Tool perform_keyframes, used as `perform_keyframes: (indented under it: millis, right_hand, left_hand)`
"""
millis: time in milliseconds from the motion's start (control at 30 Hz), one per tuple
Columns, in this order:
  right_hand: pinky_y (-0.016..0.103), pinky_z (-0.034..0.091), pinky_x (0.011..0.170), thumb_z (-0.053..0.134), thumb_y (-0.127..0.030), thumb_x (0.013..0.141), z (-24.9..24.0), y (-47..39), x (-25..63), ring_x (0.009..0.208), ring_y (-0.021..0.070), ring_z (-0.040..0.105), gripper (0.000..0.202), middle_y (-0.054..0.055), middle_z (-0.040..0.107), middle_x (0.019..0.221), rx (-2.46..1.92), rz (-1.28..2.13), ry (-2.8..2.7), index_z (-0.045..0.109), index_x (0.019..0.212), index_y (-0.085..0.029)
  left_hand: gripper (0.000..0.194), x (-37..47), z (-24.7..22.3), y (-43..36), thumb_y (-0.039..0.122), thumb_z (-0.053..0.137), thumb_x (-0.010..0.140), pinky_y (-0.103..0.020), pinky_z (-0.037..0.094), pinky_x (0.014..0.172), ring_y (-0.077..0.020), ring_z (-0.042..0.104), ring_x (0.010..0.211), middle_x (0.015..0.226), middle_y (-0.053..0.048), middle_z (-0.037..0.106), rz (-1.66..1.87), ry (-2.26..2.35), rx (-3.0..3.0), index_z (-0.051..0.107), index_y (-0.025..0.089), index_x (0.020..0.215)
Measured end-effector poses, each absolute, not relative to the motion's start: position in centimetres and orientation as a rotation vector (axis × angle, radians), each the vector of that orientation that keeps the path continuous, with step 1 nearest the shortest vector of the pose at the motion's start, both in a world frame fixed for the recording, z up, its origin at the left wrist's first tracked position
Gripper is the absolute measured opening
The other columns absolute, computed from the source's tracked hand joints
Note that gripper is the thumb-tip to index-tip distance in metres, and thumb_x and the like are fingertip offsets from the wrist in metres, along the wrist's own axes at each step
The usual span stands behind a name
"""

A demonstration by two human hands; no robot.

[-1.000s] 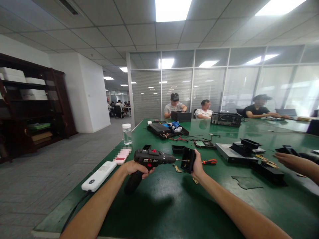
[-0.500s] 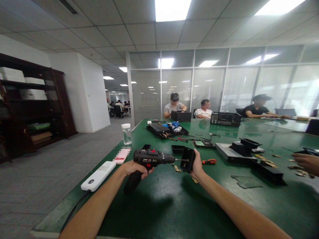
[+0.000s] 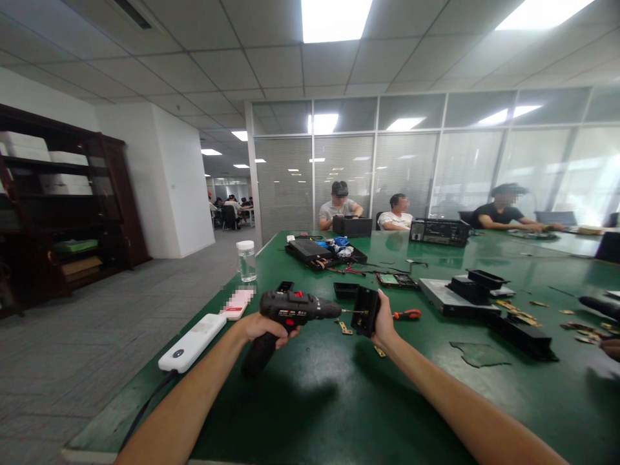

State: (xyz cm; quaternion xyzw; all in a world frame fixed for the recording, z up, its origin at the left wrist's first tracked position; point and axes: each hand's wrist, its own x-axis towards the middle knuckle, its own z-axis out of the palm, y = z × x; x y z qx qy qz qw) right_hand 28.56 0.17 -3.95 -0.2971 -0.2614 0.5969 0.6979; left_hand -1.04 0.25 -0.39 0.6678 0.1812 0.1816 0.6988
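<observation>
My left hand (image 3: 271,328) is wrapped round the grip of a black cordless drill (image 3: 285,306), whose bit points right. In my right hand (image 3: 383,316) is a small black box-shaped housing (image 3: 364,311), its open side turned toward the drill. The bit's tip reaches into the housing, near some brass-coloured parts; whether it sits in a screw I cannot tell. Below the bit, a brass-coloured metal piece (image 3: 345,328) lies on the green table (image 3: 310,413). An orange-handled screwdriver (image 3: 407,314) lies just right of my right hand.
To the left are a white power strip (image 3: 192,342), a pink phone (image 3: 239,302) and a clear jar (image 3: 247,263). Black housings (image 3: 523,336), a silver case (image 3: 455,305) and brass pieces (image 3: 520,314) lie on the right. A co-worker's hand (image 3: 613,349) shows at the right edge.
My hands, the drill and the housing hold nearly the same position. At the right edge the co-worker's hand has drawn back, and a dark tool with a long shaft now shows there.
</observation>
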Motion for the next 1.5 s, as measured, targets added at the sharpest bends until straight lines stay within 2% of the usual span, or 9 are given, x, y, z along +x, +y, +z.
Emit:
perform_keyframes:
  millis: [433, 1233, 1500]
  right_hand:
    - [0.027, 0.039, 0.040, 0.048, -0.056, 0.069, -3.87, 0.16, 28.55, 0.042, 0.0153, 0.050, 0.035, -0.002, 0.055, 0.049, -0.657, 1.325, -0.588, 0.056, 0.069, -0.022]
    - [0.028, 0.042, 0.042, 0.049, -0.055, 0.068, -3.84, 0.11, 28.53, 0.043, 0.0155, 0.052, 0.034, -0.002, 0.056, 0.050, -0.635, 1.343, -0.582, 0.056, 0.069, -0.021]
    - [0.026, 0.040, 0.039, 0.050, -0.055, 0.068, -3.89, 0.04, 28.47, 0.042, 0.0144, 0.050, 0.035, -0.002, 0.056, 0.051, -0.627, 1.316, -0.571, 0.057, 0.070, -0.021]
  left_hand:
    - [0.032, -1.05, -0.12, 0.15, 0.020, 0.063, 0.060, -0.023, 0.037, 0.050, -0.0090, 0.045, 0.053, 0.080, -0.005, 0.052, 0.382, 0.406, 1.513, 0.055, 0.010, 0.090]
    - [0.036, -1.03, -0.19, 0.12, 0.019, 0.062, 0.060, -0.023, 0.037, 0.049, -0.0087, 0.045, 0.052, 0.081, -0.007, 0.052, 0.406, 0.393, 1.507, 0.055, 0.008, 0.093]
    - [0.036, -1.14, -0.50, 0.42, 0.020, 0.063, 0.060, -0.023, 0.036, 0.050, -0.0084, 0.045, 0.053, 0.082, -0.007, 0.052, 0.402, 0.388, 1.501, 0.055, 0.009, 0.093]
